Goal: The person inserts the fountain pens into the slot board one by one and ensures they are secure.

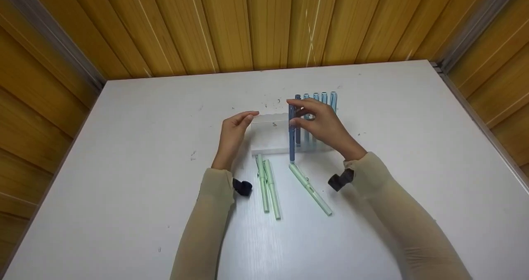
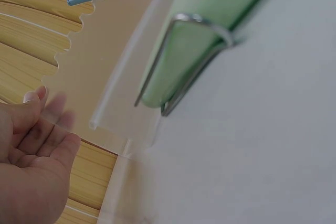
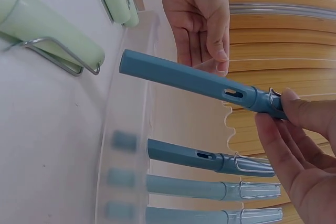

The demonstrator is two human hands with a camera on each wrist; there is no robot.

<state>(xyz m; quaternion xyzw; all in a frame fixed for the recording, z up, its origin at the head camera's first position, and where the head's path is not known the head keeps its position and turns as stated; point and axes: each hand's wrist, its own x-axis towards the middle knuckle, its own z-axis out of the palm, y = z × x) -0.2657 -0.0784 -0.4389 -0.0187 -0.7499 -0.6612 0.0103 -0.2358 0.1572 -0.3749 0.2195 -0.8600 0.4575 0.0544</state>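
Clear acrylic pen stand [image 1: 270,137] at mid-table, light and liable to slide, steadied at its left end by straight fingers of the left hand [image 1: 233,133]. Dark blue plastic fountain pen [image 1: 291,135], upright just over the stand's near edge, pinched at the clipped cap by the right hand [image 1: 324,125]; probably light, stiff, smooth, best gripped high. Pale green pens [image 1: 268,185] flat nearby.

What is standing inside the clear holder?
Blue pens stand upright in a row at one end of the clear holder. The right hand covers part of the row, so their full count stays hidden.
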